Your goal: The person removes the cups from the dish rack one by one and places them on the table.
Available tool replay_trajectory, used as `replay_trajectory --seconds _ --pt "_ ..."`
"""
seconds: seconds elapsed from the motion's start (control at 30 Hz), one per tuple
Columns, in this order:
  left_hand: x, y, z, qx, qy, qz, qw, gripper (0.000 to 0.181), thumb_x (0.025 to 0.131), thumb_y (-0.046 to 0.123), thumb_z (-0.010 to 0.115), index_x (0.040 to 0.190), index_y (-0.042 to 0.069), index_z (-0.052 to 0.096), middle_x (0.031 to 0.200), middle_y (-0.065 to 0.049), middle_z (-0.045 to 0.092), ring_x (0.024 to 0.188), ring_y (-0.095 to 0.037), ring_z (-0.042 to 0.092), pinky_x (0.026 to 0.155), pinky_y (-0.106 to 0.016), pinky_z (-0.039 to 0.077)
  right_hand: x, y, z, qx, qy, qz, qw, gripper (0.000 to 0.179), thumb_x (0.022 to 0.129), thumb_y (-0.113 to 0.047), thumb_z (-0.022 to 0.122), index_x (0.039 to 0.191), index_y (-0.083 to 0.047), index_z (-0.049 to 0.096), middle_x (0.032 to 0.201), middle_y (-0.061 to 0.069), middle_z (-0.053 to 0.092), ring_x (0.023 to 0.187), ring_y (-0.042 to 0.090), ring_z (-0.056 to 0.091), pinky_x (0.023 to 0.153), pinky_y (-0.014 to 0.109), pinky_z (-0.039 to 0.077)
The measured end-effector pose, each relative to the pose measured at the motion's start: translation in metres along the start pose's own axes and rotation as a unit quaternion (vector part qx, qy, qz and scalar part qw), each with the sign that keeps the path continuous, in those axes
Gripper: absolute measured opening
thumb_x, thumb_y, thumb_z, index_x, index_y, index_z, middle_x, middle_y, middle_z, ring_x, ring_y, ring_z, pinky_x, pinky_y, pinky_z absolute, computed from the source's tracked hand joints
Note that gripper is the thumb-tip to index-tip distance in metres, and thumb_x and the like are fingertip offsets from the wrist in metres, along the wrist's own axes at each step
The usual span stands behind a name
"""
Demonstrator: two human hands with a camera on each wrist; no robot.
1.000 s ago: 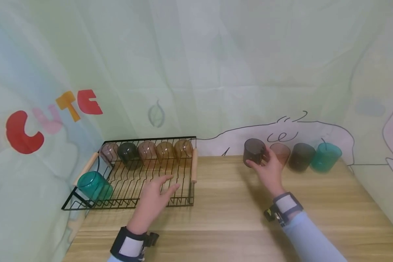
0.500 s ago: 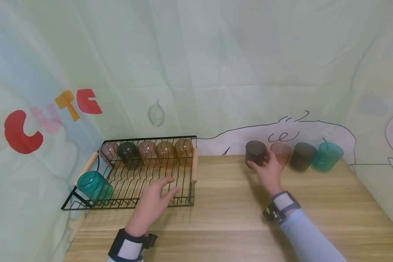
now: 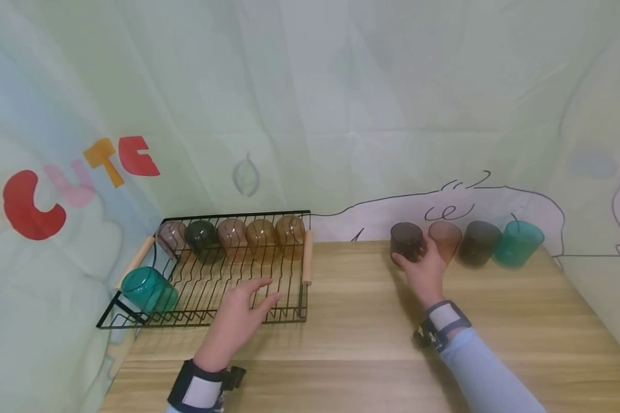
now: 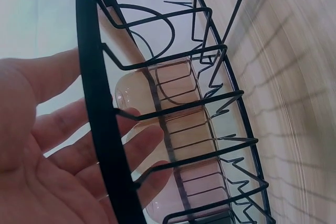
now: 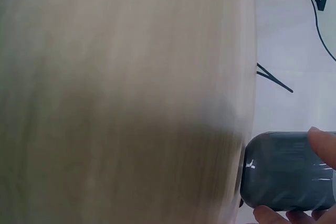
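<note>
At the left end of a row of cups, my right hand [image 3: 425,274] grips a dark grey cup [image 3: 405,241] between thumb and fingers. The cup stands upright at the back of the table, its base close to or on the wood in the right wrist view, where the grey cup [image 5: 286,169] is partly covered by fingertips. To its right are a pinkish cup [image 3: 446,241], a second dark cup [image 3: 479,244] and a teal cup [image 3: 519,244]. My left hand [image 3: 235,321] hovers over the front of a black wire rack [image 3: 201,326], thumb and fingers apart, holding nothing.
Several tinted cups, among them an amber cup [image 3: 262,241], rest upside down along the rack's back. A teal cup [image 3: 148,289] lies tilted at its front left. Wooden handles [image 3: 307,258] flank the rack. A printed cloth [image 3: 341,115] hangs behind the table [image 3: 361,321].
My right hand has lowered the dark grey cup slightly, so it now stands about level with the row. The left hand has stayed nearly still; the head view has shifted a little.
</note>
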State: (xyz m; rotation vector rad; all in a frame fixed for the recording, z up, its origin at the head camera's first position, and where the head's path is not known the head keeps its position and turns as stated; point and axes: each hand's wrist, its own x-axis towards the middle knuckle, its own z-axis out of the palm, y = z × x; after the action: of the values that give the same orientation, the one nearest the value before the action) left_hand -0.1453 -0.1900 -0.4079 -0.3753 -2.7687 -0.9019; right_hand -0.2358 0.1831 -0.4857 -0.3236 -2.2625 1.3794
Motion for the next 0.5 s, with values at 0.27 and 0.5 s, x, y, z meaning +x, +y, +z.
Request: replay_trajectory --seconds 0.27,0.5 --pt "-0.0013 -0.0031 -0.0021 0.004 0.004 -0.007 1.0 0.057 0.084 0.061 0.053 0.122 0.019 0.059 0.125 -0.002 0.055 0.118 -0.022 0.048 0.095 -0.041 0.04 -0.0017 0.0007 0.0014 -0.005 0.0 0.007 1.0 0.084 0.071 -0.027 0.08 0.14 -0.008 0.036 0.136 0.015 0.044 0.117 0.03 0.047 0.094 0.038 0.041" --pt "-0.0031 -0.0067 -0.0085 -0.003 0.005 -0.016 0.9998 0.056 0.086 0.06 0.053 0.123 0.017 0.058 0.125 -0.004 0.056 0.117 -0.023 0.048 0.094 -0.043 0.04 -0.0035 0.0008 0.0013 -0.026 0.009 0.006 0.9996 0.083 0.072 -0.028 0.08 0.139 -0.007 0.036 0.134 0.017 0.045 0.116 0.031 0.049 0.094 0.039 0.041"
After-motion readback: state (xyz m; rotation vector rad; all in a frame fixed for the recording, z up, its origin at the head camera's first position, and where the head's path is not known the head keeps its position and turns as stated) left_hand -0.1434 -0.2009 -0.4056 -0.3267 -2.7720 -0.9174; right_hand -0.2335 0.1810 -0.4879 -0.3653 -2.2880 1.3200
